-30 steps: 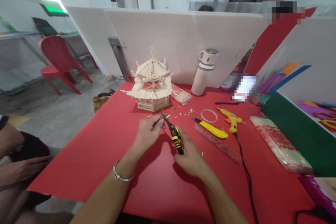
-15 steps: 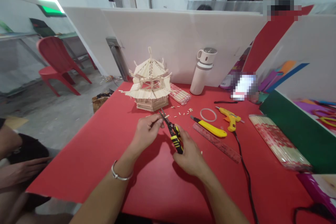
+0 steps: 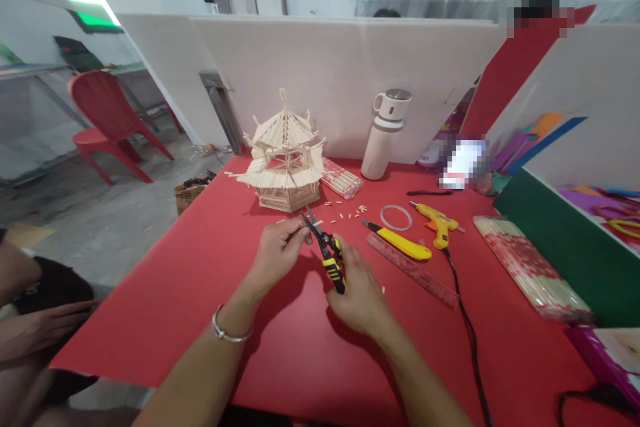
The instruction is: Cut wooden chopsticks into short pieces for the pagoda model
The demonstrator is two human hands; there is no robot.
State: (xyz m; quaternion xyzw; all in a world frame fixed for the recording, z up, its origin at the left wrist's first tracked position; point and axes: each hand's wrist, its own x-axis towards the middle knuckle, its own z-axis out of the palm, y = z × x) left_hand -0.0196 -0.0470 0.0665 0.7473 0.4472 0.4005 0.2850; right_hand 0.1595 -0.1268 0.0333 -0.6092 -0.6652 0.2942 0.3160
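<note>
My left hand (image 3: 281, 248) pinches a thin wooden stick (image 3: 318, 223), most of which is hidden by the fingers. Its pale end pokes out between the blades of black-and-yellow shears (image 3: 332, 268). My right hand (image 3: 361, 290) is wrapped round the handles of the shears, whose blades point away from me and look slightly apart. Just beyond them stands a pagoda model (image 3: 286, 177) built of wooden sticks, with two roof tiers. Short cut stick pieces (image 3: 342, 216) lie scattered on the red table to the right of the model.
Right of my hands lie a yellow utility knife (image 3: 405, 244), a clear ruler (image 3: 413, 271), a clear ring (image 3: 397, 217) and a corded glue gun (image 3: 440, 223). Stick packs (image 3: 530, 267) (image 3: 343, 177) and a white flask (image 3: 383, 140) stand farther off. Another person's hand (image 3: 50, 327) is at left.
Both hands hold nearly the same place, with the stick still between the shears' blades. The whole view has shifted very slightly.
</note>
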